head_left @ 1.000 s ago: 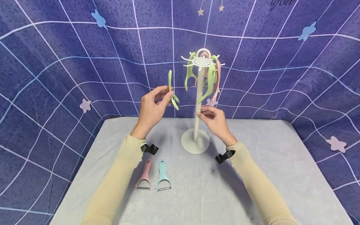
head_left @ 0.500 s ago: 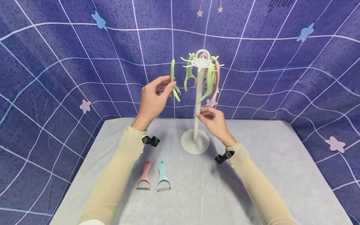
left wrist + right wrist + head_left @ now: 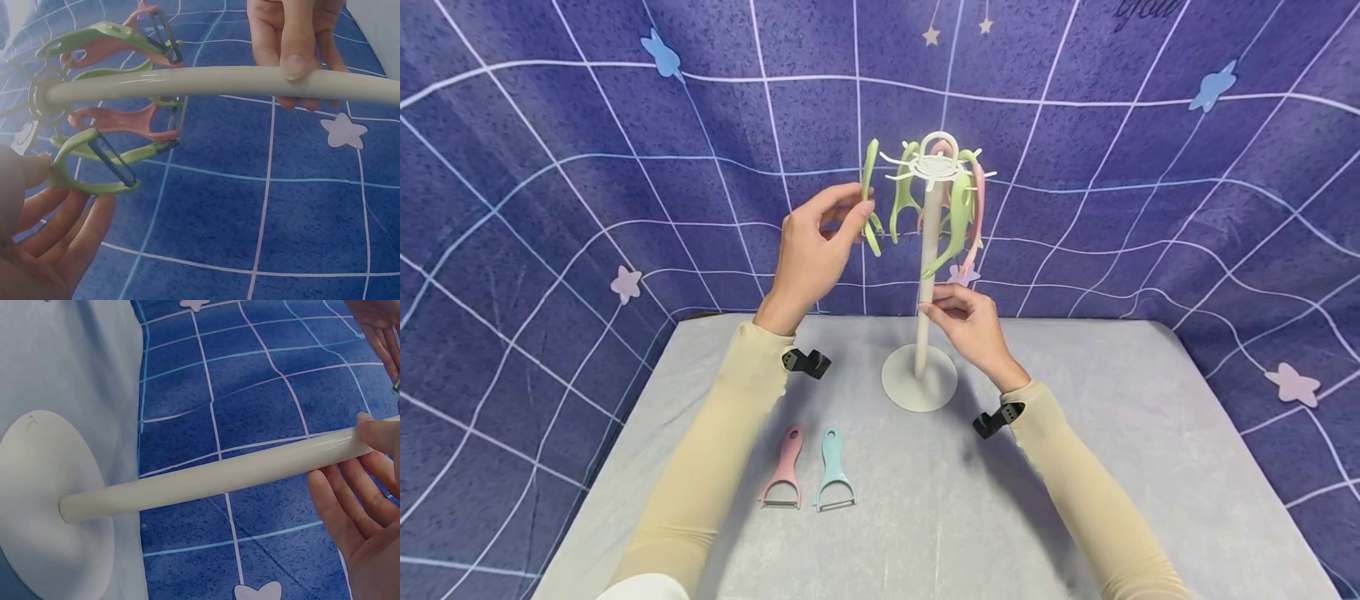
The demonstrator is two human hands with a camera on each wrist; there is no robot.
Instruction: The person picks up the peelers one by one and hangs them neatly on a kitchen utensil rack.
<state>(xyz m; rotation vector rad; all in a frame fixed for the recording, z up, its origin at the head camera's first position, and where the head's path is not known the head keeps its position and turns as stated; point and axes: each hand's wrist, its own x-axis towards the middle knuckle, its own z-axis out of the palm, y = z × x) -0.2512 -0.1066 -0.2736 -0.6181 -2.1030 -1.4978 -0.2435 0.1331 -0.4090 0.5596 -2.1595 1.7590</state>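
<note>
Fingers and thumb of the left hand (image 3: pixel 816 250), just above and left of the centre of the head view, pinch a light-green peeler (image 3: pixel 868 171). Right of centre, the fingers and thumb of the right hand (image 3: pixel 973 329) grip the pole of a white stand (image 3: pixel 930 242) below its hanging load.

Dark cursive script (image 3: pixel 1148 8) at the upper right edge of the head view reads "you"; it is printed on the purple-blue backdrop (image 3: pixel 550 333), which carries pale grid lines and stars.

The light-green peeler is seen nearly edge-on in the head view, slim and slightly curved, its handle end up and its forked head down. Its handle end is just beside the hook tips at the left of the stand's top; I cannot tell whether they touch. In the left wrist view the head shows as a rounded U with a dark metal blade across it.

Matching green peelers (image 3: pixel 958 225) and pink peelers (image 3: pixel 981 208) hang from the white hooks around the pole. The stand's round base rests on the grey-white desk (image 3: pixel 880 542). At lower left of centre, a loose pink peeler (image 3: pixel 788 458) and a turquoise peeler (image 3: pixel 832 454) lie side by side, apart, blades toward the bottom of the frame.
</note>
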